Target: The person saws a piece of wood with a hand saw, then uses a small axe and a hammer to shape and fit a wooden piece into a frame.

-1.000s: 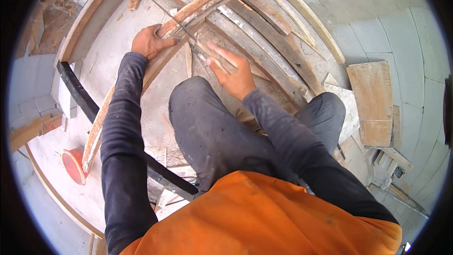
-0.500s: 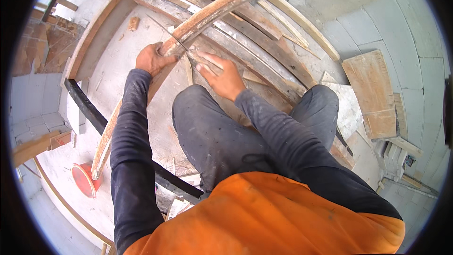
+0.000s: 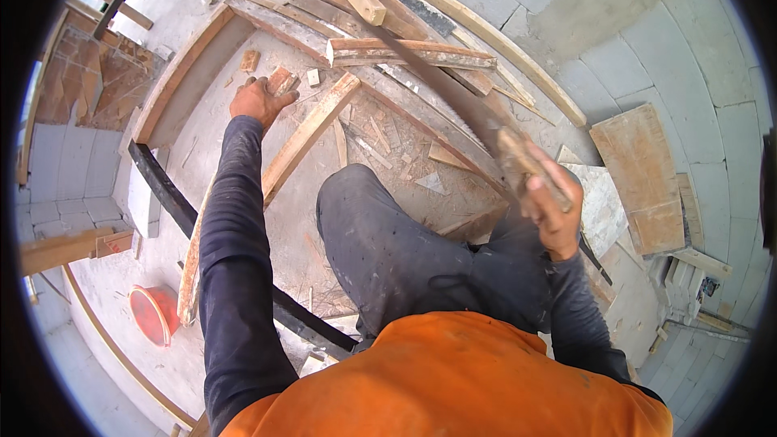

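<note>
My left hand (image 3: 259, 103) grips the upper end of a weathered curved timber (image 3: 191, 283), mostly hidden behind my sleeve. My right hand (image 3: 549, 210) is closed on the wooden handle of a handsaw, whose long, motion-blurred blade (image 3: 441, 85) points up and left over the boards. A short weathered piece of timber (image 3: 364, 52) lies beneath the blade's line, across the stacked boards. Between my hands a pale timber (image 3: 312, 137) slants down toward my knee, with offcuts and shavings on the floor beside it.
Long curved boards (image 3: 486, 24) lie across the top. A grey block wall (image 3: 696, 57) curves along the right, with a leaning plywood sheet (image 3: 639, 178). A red bucket (image 3: 150, 311) sits lower left, near a black bar (image 3: 158, 186).
The handsaw has swung right and up, away from the curved timber. The timber's upper part is now separate from the end under my left hand and lies further right on the boards.
</note>
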`<state>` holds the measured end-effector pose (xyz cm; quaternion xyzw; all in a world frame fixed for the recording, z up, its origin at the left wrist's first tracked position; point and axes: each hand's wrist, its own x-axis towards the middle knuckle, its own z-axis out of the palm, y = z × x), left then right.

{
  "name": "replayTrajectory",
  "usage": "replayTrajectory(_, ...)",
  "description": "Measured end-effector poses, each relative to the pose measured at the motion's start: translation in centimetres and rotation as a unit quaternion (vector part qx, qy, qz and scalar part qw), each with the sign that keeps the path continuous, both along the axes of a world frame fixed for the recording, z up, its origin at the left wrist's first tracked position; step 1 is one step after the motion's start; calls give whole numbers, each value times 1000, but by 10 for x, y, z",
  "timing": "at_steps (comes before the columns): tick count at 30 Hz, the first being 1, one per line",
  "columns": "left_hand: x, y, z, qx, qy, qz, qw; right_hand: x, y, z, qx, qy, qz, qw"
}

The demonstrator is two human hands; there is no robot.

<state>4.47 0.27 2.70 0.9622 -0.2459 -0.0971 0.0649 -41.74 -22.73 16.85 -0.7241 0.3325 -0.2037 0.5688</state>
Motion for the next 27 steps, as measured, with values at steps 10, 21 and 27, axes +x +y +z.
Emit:
replayTrajectory(10, -8, -56, -15, -95, 40, -83, 991, -124, -87, 24, -149, 116, -226, 956)
replayTrajectory(21, -37, -152, -48, -511, 379, 270, 723, -175, -89, -34, -115, 121, -259, 951)
replayTrajectory(27, -21, -174, -55, -574, 284, 268, 720, -194, -92, -26, -105, 119, -239, 958)
